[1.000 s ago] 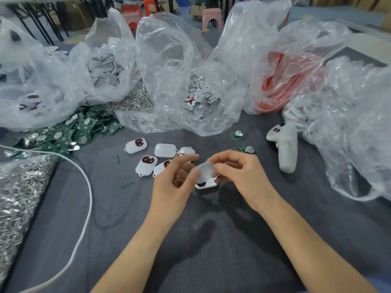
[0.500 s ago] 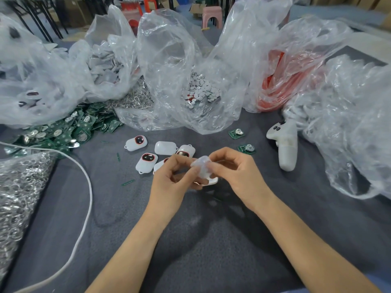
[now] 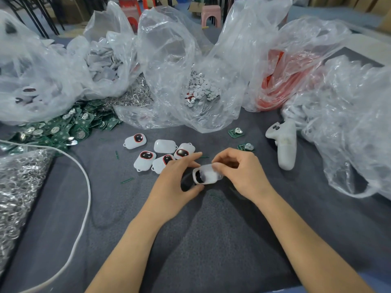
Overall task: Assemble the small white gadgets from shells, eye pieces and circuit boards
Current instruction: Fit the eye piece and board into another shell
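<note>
Head view: a white shell (image 3: 208,176) is pinched between both hands, left (image 3: 176,182) and right (image 3: 243,174), with finished gadgets (image 3: 160,154) just beyond the left.

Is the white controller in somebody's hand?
No, the white controller lies on the grey cloth, right of the right hand, untouched.

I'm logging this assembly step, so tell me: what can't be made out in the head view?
Head view only:
Inside of the held shell, board fitted or not: covered by its own wall and the right hand.
Orange contents of the far bag: blurred by crumpled plastic.
Heap of metal rings: cut off by the left edge.
</note>
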Demonstrator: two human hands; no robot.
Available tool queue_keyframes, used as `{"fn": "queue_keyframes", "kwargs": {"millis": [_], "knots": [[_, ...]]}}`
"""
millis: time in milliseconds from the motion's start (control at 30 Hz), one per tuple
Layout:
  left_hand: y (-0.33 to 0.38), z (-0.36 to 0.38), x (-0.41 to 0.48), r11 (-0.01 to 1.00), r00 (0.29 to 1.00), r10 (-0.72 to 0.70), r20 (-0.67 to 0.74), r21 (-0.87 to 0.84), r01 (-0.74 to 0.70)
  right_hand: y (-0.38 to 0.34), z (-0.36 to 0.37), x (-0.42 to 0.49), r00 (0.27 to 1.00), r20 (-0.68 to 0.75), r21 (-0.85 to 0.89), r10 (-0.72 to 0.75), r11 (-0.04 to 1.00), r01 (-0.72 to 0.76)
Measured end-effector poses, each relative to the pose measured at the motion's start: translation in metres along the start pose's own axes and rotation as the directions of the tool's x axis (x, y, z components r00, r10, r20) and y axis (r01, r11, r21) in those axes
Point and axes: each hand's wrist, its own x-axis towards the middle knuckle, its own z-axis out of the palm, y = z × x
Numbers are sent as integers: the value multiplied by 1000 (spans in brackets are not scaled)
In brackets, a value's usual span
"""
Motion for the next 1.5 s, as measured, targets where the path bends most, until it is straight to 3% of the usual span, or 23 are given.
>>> {"fn": "queue_keyframes", "kwargs": {"millis": [1167,1500], "knots": [[-2,1,0,999,999,30,22,19,-30,0,10,-2,1000,24,-264,-16,964,21],[-1,1,2,995,995,93,21,36,-93,-1,3,-1,999,38,-248,8,969,1]]}}
